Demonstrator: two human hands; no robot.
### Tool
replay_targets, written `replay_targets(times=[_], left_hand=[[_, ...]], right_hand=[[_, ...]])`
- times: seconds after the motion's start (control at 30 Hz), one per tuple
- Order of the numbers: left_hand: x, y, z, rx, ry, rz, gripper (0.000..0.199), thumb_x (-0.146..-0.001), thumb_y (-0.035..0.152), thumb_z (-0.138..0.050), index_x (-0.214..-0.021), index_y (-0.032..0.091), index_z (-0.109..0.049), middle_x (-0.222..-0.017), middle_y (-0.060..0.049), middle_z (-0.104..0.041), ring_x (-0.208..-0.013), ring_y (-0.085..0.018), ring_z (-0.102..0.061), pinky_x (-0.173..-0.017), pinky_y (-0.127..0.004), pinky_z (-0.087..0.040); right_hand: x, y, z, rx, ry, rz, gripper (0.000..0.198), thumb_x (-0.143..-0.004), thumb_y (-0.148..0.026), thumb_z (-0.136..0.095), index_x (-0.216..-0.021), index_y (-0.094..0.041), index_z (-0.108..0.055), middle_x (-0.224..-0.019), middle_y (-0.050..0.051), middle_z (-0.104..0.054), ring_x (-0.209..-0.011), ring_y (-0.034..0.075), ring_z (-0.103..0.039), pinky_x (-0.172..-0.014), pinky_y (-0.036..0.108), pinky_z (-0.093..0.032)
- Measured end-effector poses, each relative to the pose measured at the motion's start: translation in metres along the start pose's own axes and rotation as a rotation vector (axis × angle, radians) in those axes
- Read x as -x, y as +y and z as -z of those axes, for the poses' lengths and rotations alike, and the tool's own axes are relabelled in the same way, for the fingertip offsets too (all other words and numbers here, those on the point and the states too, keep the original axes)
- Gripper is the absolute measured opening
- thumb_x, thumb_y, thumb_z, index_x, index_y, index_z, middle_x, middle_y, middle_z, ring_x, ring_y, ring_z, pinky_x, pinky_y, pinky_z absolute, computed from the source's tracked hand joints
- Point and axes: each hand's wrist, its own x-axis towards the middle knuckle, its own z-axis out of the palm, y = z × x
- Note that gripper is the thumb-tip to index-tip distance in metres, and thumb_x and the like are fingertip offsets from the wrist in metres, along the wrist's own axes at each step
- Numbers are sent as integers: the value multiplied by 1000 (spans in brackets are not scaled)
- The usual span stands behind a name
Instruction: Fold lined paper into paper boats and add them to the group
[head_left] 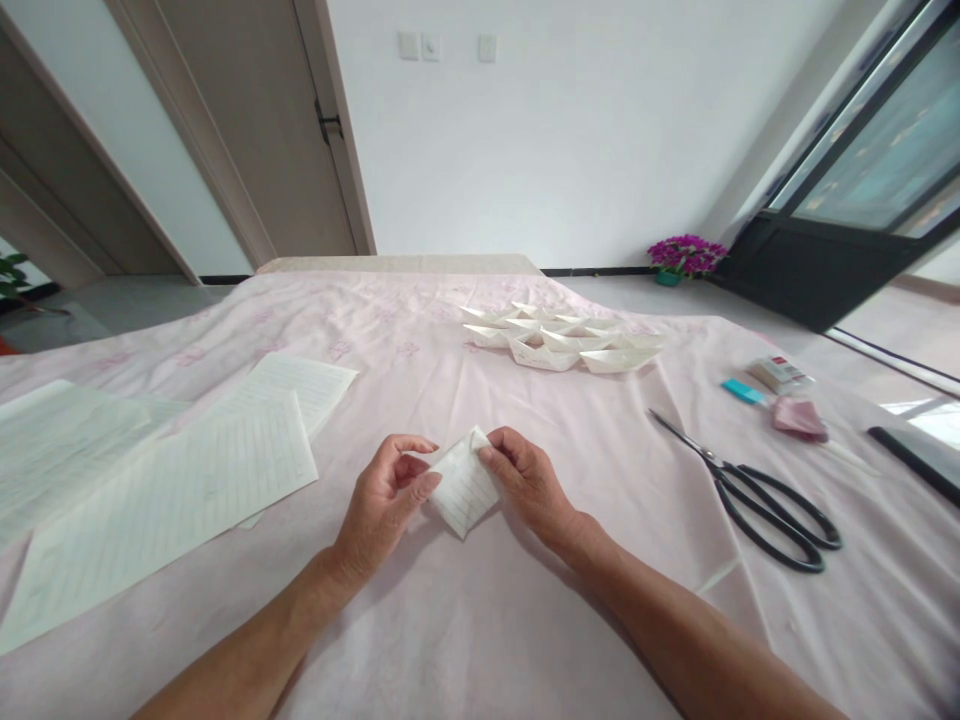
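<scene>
Cloth (450,640) underlies paper (463,490) (folded) between left hand (386,500) and right hand (531,488).

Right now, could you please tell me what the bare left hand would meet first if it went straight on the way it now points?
The left hand would likely first meet the small folded white lined paper, which it seems to touch, then the bare right hand beyond; exact depth is unclear.

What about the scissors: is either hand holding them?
No, the scissors lie on the pink cloth, while the left hand and right hand touch the folded paper.
</scene>
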Motion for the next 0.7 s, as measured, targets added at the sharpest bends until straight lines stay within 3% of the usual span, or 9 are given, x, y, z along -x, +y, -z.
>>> replay_targets(times=[0.13,0.37,0.7], left_hand=[[-4,-5,9,-61,-52,-138,21,-81,36,-70,-89,18,-61,-100,-6,-61,-86,-16,-59,-76,-26,-47],[-7,-4,15,-169,-35,-237,20,-81,30,-70,-97,19,-63,-94,-3,-61,-74,-13,-59,-72,-26,-49],[-21,-12,19,-142,-30,-76,22,-78,34,-73,-83,18,-59,-70,3,-58,-61,-11,-56,-61,-23,-45]], right_hand=[[0,1,2,-26,49,22,26,-90,-43,-52,-76,-21,-51,-68,-2,-48,-63,12,-41,-58,24,-33],[-2,7,3,-78,89,11,28,-89,-46,-52,-77,-21,-51,-67,-2,-47,-63,13,-41,-58,25,-34],[-14,14,-4,-138,110,24,28,-88,-46,-53,-78,-20,-52,-68,-3,-46,-63,13,-41,-58,24,-34]])
